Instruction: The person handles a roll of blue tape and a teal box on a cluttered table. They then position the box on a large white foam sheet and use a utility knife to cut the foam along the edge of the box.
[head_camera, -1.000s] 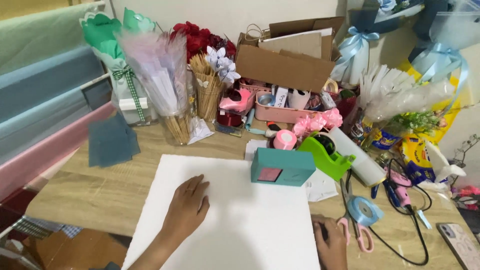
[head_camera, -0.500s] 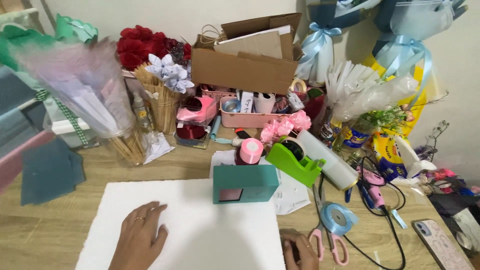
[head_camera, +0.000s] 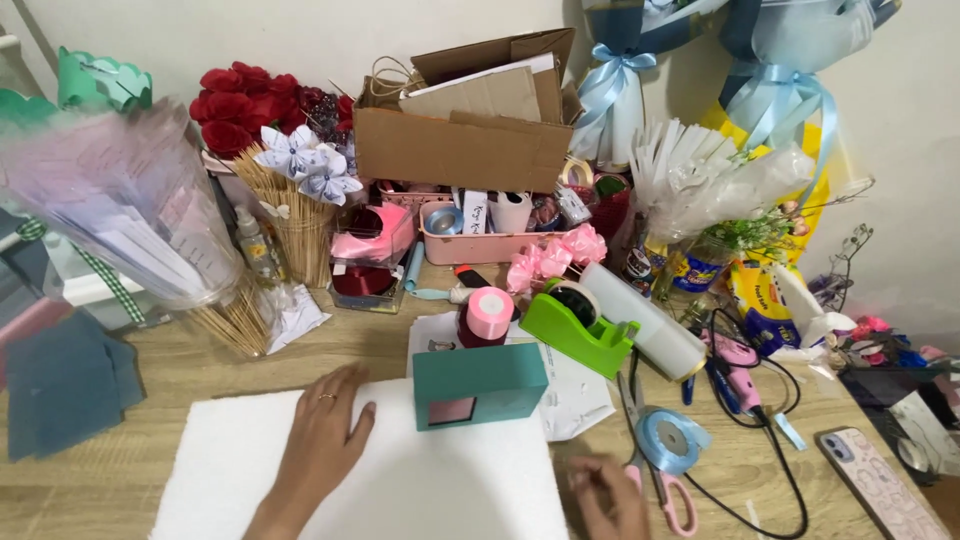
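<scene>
My left hand (head_camera: 322, 443) lies flat, fingers spread, on a large white sheet (head_camera: 420, 490) spread over the wooden table; a ring shows on one finger. Just right of it a small teal box (head_camera: 480, 382) with a pink window stands on the sheet's far edge. My right hand (head_camera: 610, 495) is at the sheet's lower right corner, blurred, close to pink-handled scissors (head_camera: 655, 470) and a light blue ribbon roll (head_camera: 668, 438). Whether it holds anything cannot be made out.
A green tape dispenser (head_camera: 575, 328), pink ribbon spool (head_camera: 489, 312) and white roll (head_camera: 640, 318) sit behind the box. Further back: cardboard box (head_camera: 465, 140), pink tray (head_camera: 480, 240), red roses (head_camera: 245, 105), wooden sticks (head_camera: 300, 225). Phone (head_camera: 880, 480) and black cable (head_camera: 770, 440) lie right, dark blue paper (head_camera: 65, 385) left.
The view has swung right and moved closer to the table. My left hand stays flat on the white sheet. My right hand has lifted a little at the sheet's lower right corner.
</scene>
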